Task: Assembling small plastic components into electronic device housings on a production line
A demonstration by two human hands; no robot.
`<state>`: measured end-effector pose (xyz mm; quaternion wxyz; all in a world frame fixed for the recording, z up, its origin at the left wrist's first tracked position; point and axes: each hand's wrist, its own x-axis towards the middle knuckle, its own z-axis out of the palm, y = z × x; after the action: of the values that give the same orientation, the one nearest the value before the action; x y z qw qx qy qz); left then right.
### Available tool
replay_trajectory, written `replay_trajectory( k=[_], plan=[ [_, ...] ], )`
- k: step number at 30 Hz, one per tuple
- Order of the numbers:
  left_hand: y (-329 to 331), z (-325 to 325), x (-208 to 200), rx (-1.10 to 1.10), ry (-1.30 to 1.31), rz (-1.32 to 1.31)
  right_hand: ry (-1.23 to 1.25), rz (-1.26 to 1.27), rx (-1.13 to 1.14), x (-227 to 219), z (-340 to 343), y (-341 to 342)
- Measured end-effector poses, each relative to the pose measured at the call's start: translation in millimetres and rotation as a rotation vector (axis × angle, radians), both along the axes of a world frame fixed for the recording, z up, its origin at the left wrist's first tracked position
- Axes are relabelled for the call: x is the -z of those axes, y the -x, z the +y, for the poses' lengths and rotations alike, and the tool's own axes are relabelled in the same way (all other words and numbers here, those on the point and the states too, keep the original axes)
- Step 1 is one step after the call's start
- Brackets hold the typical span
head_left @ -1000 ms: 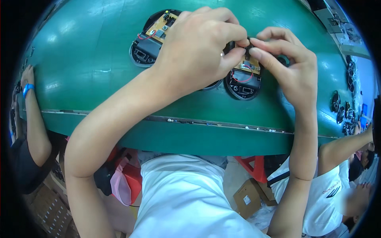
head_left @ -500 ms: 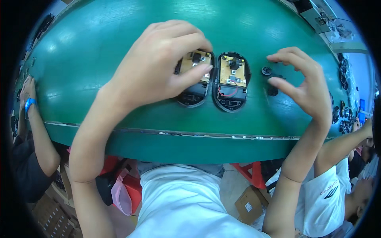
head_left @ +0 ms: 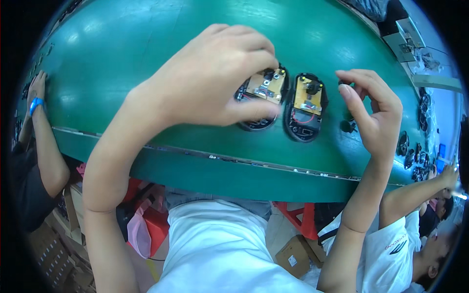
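Two open black computer mouse bases with tan circuit boards lie side by side on the green table. My left hand (head_left: 210, 78) is curled over the left mouse base (head_left: 264, 90), fingers at its far edge and thumb across its near part; the palm hides its left side. The right mouse base (head_left: 306, 107) lies untouched just beside it, a red wire showing below its board. Farther right, my right hand (head_left: 373, 102) pinches a small black wheel (head_left: 344, 83), mostly covered by the fingertips. Another small black part (head_left: 348, 126) lies on the table below that hand.
The green table's (head_left: 146, 53) near edge runs in front of me. More black parts (head_left: 415, 154) lie at the right. A co-worker's hand (head_left: 38, 85) rests at the far left, and another person's arm (head_left: 415, 195) reaches in at the right. A metal device (head_left: 406, 41) stands at the back right.
My right thumb and fingers have closed on the small wheel that lay on the table. The view has shifted and tilted a little; my left hand stays at the left mouse base.
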<state>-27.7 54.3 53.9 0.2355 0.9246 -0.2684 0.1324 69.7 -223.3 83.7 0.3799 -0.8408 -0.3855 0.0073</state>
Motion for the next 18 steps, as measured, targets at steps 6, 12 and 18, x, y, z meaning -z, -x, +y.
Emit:
replay_trajectory(
  k=[6,12,18],
  plan=[
    [-7,5,5,-0.114,0.085,0.047,-0.254,0.188,-0.039,15,28,22],
    [-6,-1,4,-0.116,0.167,-0.044,-0.343,0.277,-0.019,15,47,35],
    [-10,-10,29,-0.199,0.168,-0.045,-0.374,0.26,-0.031,24,62,38]
  ],
)
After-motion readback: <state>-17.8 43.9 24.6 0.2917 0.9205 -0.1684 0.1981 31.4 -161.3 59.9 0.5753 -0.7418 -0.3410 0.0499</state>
